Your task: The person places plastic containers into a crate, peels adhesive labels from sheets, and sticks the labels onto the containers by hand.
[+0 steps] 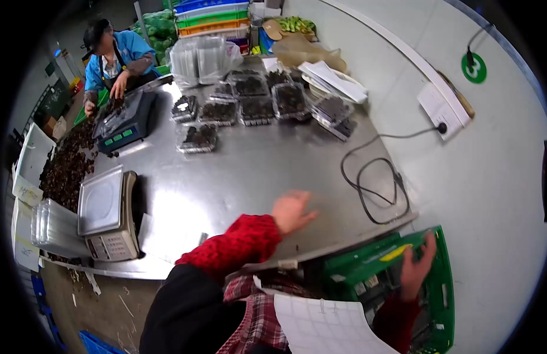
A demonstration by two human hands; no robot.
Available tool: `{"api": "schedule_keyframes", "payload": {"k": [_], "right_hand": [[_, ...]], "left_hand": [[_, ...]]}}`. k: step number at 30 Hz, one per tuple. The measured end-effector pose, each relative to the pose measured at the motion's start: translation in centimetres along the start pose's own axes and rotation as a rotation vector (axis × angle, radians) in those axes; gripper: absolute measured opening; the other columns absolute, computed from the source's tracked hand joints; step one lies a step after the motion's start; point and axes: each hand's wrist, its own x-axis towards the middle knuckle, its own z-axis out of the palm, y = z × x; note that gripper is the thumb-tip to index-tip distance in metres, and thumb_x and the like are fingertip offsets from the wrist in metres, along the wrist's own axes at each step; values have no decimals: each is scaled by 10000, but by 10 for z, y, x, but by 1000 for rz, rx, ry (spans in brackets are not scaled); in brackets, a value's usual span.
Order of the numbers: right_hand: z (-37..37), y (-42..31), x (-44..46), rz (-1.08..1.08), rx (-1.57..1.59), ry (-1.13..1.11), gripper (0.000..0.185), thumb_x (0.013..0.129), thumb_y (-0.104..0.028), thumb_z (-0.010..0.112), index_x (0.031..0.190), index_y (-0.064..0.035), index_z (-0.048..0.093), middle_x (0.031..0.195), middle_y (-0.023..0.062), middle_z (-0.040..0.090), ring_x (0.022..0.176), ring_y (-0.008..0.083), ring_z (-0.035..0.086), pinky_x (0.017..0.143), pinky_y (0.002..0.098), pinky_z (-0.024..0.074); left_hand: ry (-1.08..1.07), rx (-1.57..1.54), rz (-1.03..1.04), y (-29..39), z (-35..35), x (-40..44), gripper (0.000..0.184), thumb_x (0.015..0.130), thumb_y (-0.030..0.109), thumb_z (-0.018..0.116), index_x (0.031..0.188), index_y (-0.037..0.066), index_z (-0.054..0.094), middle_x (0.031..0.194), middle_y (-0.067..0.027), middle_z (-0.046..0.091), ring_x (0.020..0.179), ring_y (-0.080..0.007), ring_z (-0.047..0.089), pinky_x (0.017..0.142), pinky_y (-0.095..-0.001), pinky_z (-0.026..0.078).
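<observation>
My left hand point(292, 211), slightly blurred, is over the steel table point(250, 168) near its front edge, fingers apart and holding nothing. Above the green crate point(444, 289) at the lower right is my right hand point(418, 268), its fingers spread with nothing in them. Dark packs lie inside that crate, partly hidden by my arm. Farther back on the table, several clear plastic boxes point(217, 111) hold dark brown pieces, some of them stacked. A white gridded sheet point(323, 324) hangs in front of my body, below my hands.
A scale point(102, 212) and stacked clear trays point(55, 230) stand at left, beside a dark brown heap point(67, 168). Across the table, a person in blue point(135, 50) works over another scale point(123, 127). A black cable point(362, 183) loops near the wall.
</observation>
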Motion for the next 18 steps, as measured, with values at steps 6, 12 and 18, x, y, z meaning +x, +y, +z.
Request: {"api": "schedule_keyframes", "payload": {"k": [6,12,18], "right_hand": [[245,-91,141,-354,81,-452,667,821,-261,739,1367,4,462,1378,233,461,1260,406,451,1049,443,378],[452,-149,258,-440,-261,-424,755,798,-500,709,1404,-123,460,1437,219,386,1306,425,377,1063,523,332],[515,-142,226,-397,-594,-528,924,719,-593,723,1491,-233,364,1556,201,263,1426,439,212,1119,576,232]], "left_hand": [[137,230,-111,-186,-79,73,622,804,390,725,1266,29,516,1275,-191,563,1189,-372,524,954,-448,460],[176,437,-133,-288,-100,215,824,794,503,685,1434,68,399,1525,-186,327,1424,-356,278,1137,-502,266],[134,464,-203,-306,-53,196,824,875,510,583,1483,19,321,1551,-222,273,1445,-367,242,1151,-509,234]]}}
